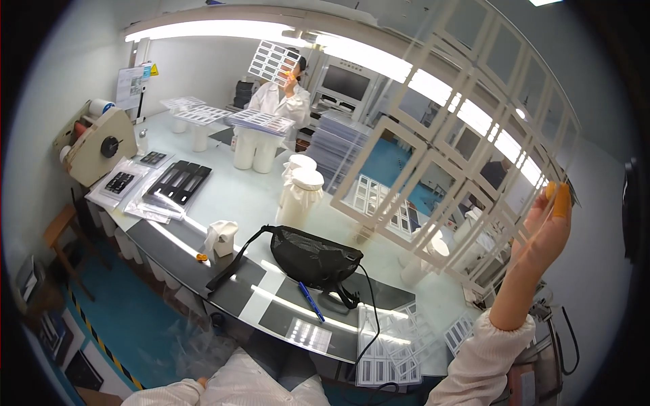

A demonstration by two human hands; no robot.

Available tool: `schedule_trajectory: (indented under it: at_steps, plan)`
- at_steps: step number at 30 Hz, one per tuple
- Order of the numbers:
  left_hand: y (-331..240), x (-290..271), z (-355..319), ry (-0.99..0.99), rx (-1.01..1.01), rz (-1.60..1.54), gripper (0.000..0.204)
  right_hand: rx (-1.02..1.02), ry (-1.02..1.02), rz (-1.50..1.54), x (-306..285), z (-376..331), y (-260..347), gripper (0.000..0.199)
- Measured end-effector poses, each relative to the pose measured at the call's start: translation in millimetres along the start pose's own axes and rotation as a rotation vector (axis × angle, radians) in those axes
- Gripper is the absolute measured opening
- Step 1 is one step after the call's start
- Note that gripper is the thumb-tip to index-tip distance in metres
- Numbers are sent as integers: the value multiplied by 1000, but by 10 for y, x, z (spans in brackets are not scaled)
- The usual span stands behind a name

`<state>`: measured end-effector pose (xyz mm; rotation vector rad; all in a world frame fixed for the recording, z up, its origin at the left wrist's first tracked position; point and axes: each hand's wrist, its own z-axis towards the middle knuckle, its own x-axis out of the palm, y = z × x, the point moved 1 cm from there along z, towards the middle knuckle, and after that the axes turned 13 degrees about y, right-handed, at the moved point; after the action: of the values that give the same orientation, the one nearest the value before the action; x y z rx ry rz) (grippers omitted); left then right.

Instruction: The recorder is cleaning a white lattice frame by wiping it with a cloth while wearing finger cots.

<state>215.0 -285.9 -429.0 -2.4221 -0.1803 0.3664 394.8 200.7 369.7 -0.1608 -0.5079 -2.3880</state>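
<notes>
Raised at the right, my right hand [547, 227] pinches the edge of a large clear sheet [433, 152] printed with rows of pale rectangular frames. Orange finger cots cover the fingertips I can see. The sheet is tilted up toward the lamps, and the room shows through its windows. Low in the view, just a bit of my left hand [202, 382] shows beyond its white sleeve, beside my lap; its fingers are hidden. More framed sheets [389, 345] lie on the table's near right part, below the raised sheet.
A black waist bag [315, 257] with a trailing cord and a blue pen [311, 301] lie on the table. Cloth-topped white cylinders [298, 196] stand behind. Black panels [177, 188] are at left. Across the table a co-worker [281, 101] holds up a framed sheet, near stacked sheets [338, 142].
</notes>
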Motion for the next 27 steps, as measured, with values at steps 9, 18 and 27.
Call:
schedule_trajectory:
  at_steps: [9,18,27]
  plan:
    - [-471,-161,-82,357,52,420,24,54,-2,59,-232,-25,-107,19]
    - [-2690,-859,-1216,257,157,1006,17,50,-21,38,-280,-64,-126,20]
    - [-5314,-1211,-2778,-508,1234,404,15,49,-75,10,-229,-151,-16,21]
